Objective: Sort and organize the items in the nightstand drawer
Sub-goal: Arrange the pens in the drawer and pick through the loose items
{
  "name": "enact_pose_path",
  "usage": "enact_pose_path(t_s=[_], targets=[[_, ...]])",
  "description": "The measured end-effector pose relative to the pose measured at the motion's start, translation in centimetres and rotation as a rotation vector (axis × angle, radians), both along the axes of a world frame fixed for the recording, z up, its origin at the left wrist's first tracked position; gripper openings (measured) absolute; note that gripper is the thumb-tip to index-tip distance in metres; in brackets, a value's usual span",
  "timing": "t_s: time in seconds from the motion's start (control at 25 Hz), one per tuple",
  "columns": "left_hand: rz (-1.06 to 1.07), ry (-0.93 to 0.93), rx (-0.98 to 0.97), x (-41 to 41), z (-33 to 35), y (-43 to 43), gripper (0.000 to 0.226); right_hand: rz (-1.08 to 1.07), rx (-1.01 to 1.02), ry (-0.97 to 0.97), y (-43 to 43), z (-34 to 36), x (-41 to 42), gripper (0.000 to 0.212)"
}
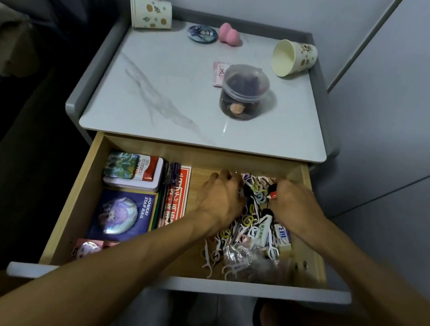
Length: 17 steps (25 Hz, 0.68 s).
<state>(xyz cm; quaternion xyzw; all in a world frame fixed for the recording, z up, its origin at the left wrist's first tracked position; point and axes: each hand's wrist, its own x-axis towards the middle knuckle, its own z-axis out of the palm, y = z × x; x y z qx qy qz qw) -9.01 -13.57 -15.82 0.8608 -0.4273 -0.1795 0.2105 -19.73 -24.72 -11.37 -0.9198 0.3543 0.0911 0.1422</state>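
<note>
Hands meet over the clutter [251, 223] of hair ties and floss picks on the right side of the open drawer [78, 194]. Your left hand [221, 199] has its grip curled into the pile; whether it holds anything cannot be told. Your right hand [294, 206] appears to pinch a small red piece [273, 196]. A tin [132, 179] sits at the left.

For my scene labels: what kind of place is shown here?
Probably a bedroom: a nightstand with an open drawer stands beside what looks like a bed, with a pink makeup sponge on top.
</note>
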Motion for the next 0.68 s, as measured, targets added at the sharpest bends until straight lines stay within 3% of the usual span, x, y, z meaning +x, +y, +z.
enact_pose_path(t_s=[0.08, 0.2, 0.36, 0.44, 0.68], targets=[[0.010, 0.059, 0.021, -0.2, 0.2, -1.0, 0.031, 0.016, 0.045, 0.012, -0.4, 0.0, -0.6, 0.003], [0.035, 0.058, 0.089, -0.6, 0.1, -2.2, 0.021, 0.038, 0.109, 0.022, -0.8, -0.5, -1.5, 0.012], [0.024, -0.053, 0.193, -1.5, 0.2, -3.4, 0.043, 0.062, 0.091, -0.101, -1.3, -0.6, -1.9, 0.004], [0.022, -0.090, 0.216, -1.7, 0.4, -3.7, 0.044, 0.047, 0.094, -0.141, -1.0, -0.6, -1.8, 0.018], [0.001, -0.095, 0.243, -2.2, 0.4, -4.3, 0.032, -0.008, 0.016, 0.030, 1.5, -2.5, -1.5, 0.021]])
